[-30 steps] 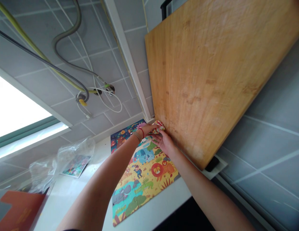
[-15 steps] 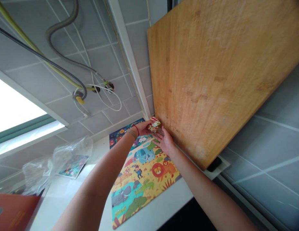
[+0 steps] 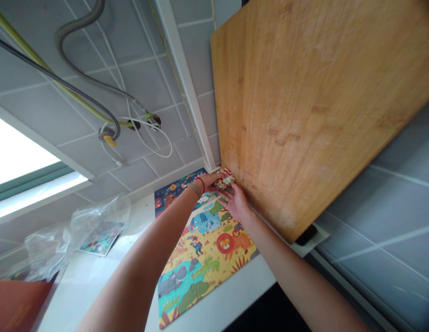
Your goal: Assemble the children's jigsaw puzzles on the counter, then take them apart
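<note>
A small bunch of red, yellow and white puzzle pieces [image 3: 226,177] is gripped in my left hand [image 3: 210,181], close to the corner by the wooden board. Just below it, my right hand [image 3: 238,203] is turned partly palm up with its fingers spread; its thumb tip is at the edge of the bunch, and I cannot tell whether it touches. Under both hands lies a joined jigsaw puzzle [image 3: 207,253] with lions, elephants and a hippo. Its dark blue far part [image 3: 171,193] is partly covered by my left forearm.
A large wooden board [image 3: 311,115] leans on the right, close to my right hand. Clear plastic bags [image 3: 100,214] and a picture card [image 3: 102,237] lie on the white counter [image 3: 79,286] at left. Hoses [image 3: 76,97] hang along the tiled wall. An orange-red object [image 3: 20,302] sits lower left.
My left hand has shifted slightly right with the puzzle pieces, nearer my right thumb. My right hand stays almost in place, fingers still spread. The view has moved a little.
</note>
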{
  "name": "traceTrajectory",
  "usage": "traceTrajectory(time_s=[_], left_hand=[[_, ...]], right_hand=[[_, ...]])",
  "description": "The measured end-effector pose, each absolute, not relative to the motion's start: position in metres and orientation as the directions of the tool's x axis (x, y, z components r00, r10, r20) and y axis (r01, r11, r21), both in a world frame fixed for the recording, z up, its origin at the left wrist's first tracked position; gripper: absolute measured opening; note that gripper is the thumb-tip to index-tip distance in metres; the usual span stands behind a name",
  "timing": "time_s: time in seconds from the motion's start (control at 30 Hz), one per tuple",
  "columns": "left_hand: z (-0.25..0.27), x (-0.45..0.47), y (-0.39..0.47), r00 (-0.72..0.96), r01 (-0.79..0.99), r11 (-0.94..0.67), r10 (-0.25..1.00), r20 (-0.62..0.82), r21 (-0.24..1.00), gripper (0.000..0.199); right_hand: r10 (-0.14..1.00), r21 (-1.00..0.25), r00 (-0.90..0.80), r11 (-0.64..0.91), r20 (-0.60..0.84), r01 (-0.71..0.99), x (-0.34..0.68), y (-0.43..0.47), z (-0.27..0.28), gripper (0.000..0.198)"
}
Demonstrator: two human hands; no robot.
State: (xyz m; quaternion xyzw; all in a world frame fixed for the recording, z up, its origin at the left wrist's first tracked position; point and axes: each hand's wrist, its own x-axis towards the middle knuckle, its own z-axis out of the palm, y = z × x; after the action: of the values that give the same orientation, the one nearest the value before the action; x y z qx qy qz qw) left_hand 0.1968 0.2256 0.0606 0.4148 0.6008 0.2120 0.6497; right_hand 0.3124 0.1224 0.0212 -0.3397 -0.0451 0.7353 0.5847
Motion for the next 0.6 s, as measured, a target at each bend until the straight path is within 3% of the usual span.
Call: traceTrajectory(time_s=[0.3,0.6], left_hand=[[0.06,0.197,0.229,0.139,0.262,0.566,0.779,-0.611,0.781,0.03],[0.063,0.208,0.215,0.263,0.106,0.518,0.808,-0.527,0.849,0.024]], right_hand=[[0.886,-0.449,-0.117,-0.338,-0.45,-0.827,0.315,0.124,0.021,0.017],[0.894,-0.457,-0.14,-0.345,-0.425,-0.82,0.316,0.124,0.017,0.014]])
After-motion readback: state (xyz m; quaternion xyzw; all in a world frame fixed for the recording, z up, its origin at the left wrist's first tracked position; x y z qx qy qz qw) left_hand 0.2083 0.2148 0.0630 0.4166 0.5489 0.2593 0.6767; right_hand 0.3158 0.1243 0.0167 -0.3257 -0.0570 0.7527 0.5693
